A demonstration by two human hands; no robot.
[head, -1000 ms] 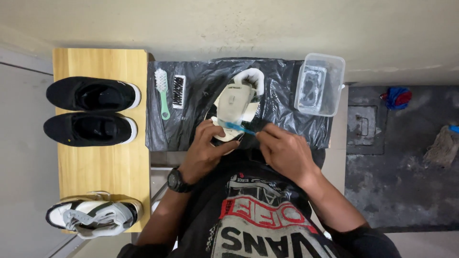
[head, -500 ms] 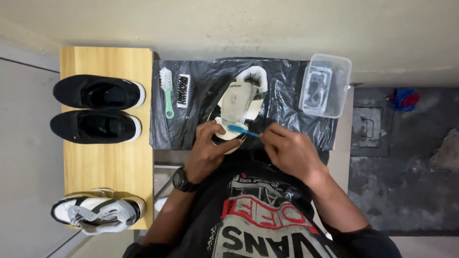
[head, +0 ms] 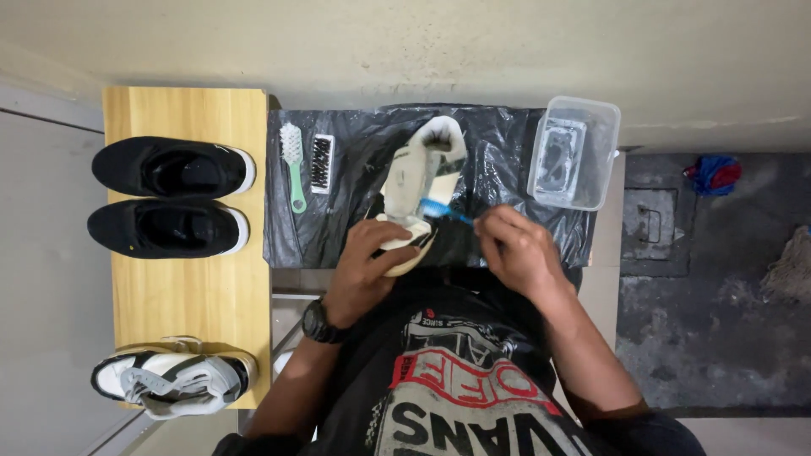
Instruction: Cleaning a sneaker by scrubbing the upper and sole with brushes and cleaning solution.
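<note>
Black plastic sheeting (head: 507, 160) covers the work surface in the head view, and on it lies a white shoe with dark panels (head: 420, 181), sole side turned up, its toe pointing away from the person. The left hand (head: 365, 262) is closed around the near end of that shoe, fingers wrapped over its edge, a black wristwatch (head: 319, 323) on the wrist. The right hand (head: 517, 249) is pinched shut on the handle of a blue toothbrush (head: 441, 210), whose head touches the shoe's middle.

On the sheeting to the left lie a green-handled brush (head: 293, 165) and, just beside it, a small dark-bristled brush (head: 322, 164). At the sheeting's right end stands a clear plastic tub (head: 578, 145) holding water.

Left of the sheeting, a light wooden bench (head: 190, 295) carries a pair of black shoes (head: 173, 196) side by side at the far end and a white and grey shoe (head: 173, 377) at the near end.
</note>
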